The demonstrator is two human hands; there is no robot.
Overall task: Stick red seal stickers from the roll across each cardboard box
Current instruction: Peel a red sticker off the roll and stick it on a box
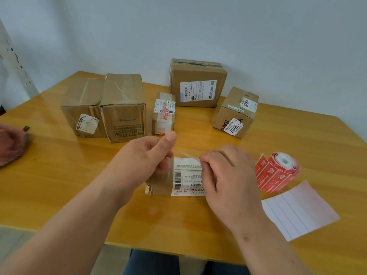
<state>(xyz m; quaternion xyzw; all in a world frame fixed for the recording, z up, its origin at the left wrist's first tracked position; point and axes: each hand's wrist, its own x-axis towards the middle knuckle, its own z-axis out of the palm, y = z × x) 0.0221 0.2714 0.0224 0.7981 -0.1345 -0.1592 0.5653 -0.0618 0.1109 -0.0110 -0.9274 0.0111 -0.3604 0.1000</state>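
A small cardboard box [179,178] with a white barcode label lies in front of me on the wooden table [59,175]. My left hand [147,155] and my right hand [224,173] hover over it, each pinching one end of a thin sticker strip [185,153] stretched between them, seen edge-on and pale. The roll of red seal stickers [278,171] lies to the right of the box. Several other cardboard boxes stand at the back: two large ones [105,108], a small one with a red sticker on it [163,114], a labelled one [197,84] and one marked 3007 [235,113].
A white sheet of empty sticker backing [299,211] lies at the right front, near the table edge. A reddish-brown cloth item [12,143] sits at the left edge. A pale wall runs behind the table.
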